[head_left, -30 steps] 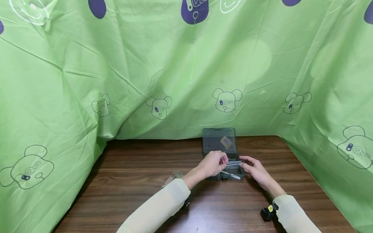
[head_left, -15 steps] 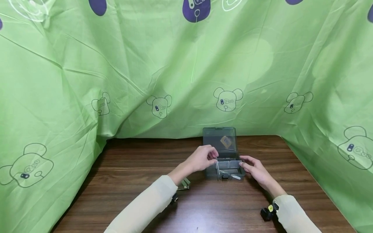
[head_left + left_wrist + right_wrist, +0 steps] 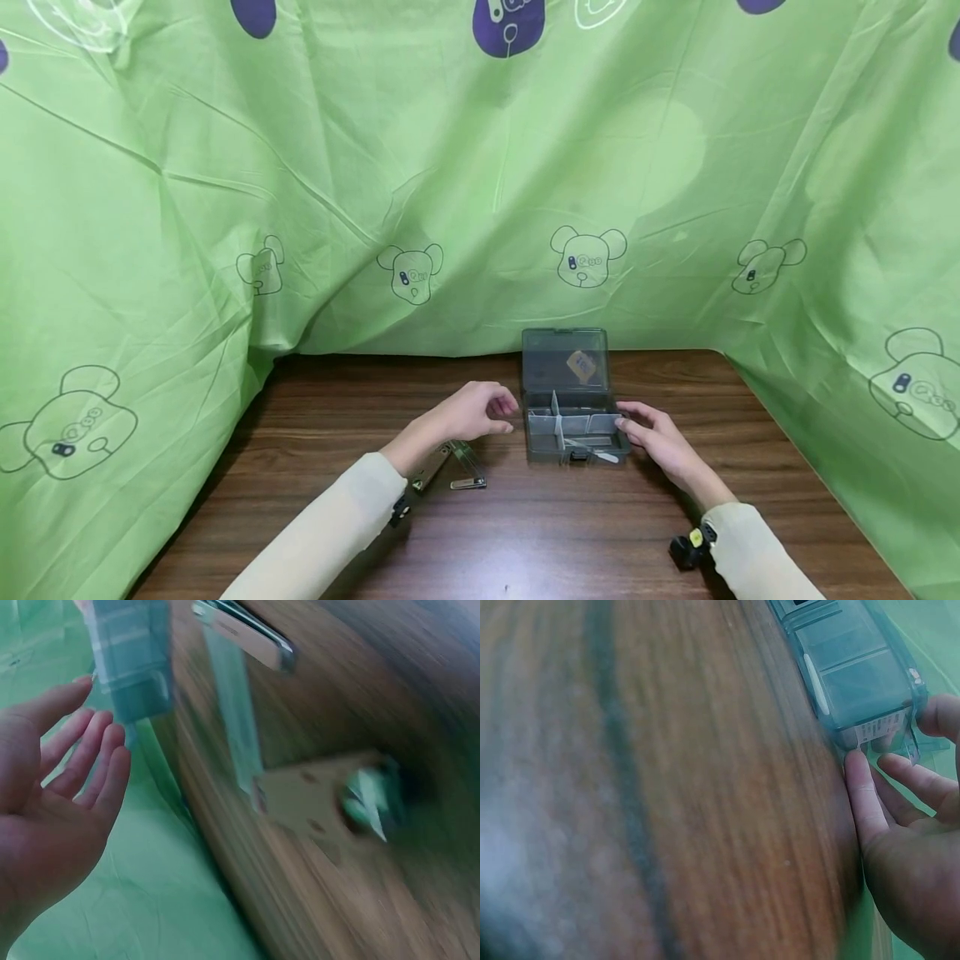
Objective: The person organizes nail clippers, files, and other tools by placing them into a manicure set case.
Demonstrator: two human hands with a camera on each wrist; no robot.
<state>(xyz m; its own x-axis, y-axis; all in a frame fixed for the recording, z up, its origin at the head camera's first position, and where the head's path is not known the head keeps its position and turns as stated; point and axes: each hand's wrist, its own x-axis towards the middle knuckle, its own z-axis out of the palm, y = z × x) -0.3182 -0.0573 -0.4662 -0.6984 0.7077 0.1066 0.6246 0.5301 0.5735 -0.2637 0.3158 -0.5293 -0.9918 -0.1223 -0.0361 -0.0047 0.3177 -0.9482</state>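
A grey see-through compartment box [image 3: 579,450] stands with its lid [image 3: 566,358] raised at the back. Clear dividers [image 3: 558,421] part its inside, one upright near the left end. A slim white strip [image 3: 606,456] leans at the front rim. My right hand [image 3: 667,446] holds the box's right end, thumb at the rim, other fingers along the outer wall by a printed label [image 3: 881,727]. My left hand [image 3: 480,410] hangs just left of the box, fingers loosely bent, holding nothing. Near its wrist lies a small metal-edged piece resembling nail clippers [image 3: 247,637].
Beside that piece are a clear green-tinted strip [image 3: 234,712] and a blurred tan plate with holes [image 3: 307,799]. The wooden table [image 3: 570,533] is bounded by a green curtain [image 3: 480,208] at the back and sides. A sticker [image 3: 581,365] marks the lid.
My left hand has moved left out of the box, letting go of a clear divider that now stands upright inside. The small pieces on the table have come into view. My right hand stays put.
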